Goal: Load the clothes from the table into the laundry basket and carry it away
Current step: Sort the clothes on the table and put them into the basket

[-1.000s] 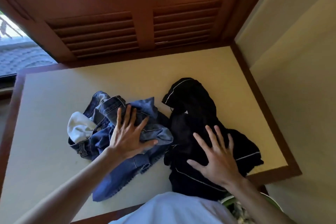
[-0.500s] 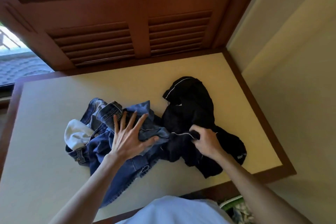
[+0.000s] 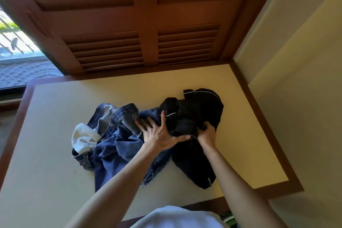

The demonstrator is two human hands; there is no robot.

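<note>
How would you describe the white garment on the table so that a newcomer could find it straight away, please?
Start at the cream table with the brown wooden edge, below the louvred shutters. On it lie blue jeans and a black garment. The white garment pokes out at the jeans' left edge, away from both hands, the only white piece.

Two bare forearms seen, no sleeves reaching wrists or elbows. Left hand (image 3: pixel 159 134) and right hand (image 3: pixel 206 135) ungloved; no rings, watch or bands made out on either. Slender fingers (image 3: pixel 146 125), short nails. White garment (image 3: pixel 177 217), plain and unmarked, seen at bottom edge over torso; cut and sleeve length not shown. Nothing else of body in view.
</note>
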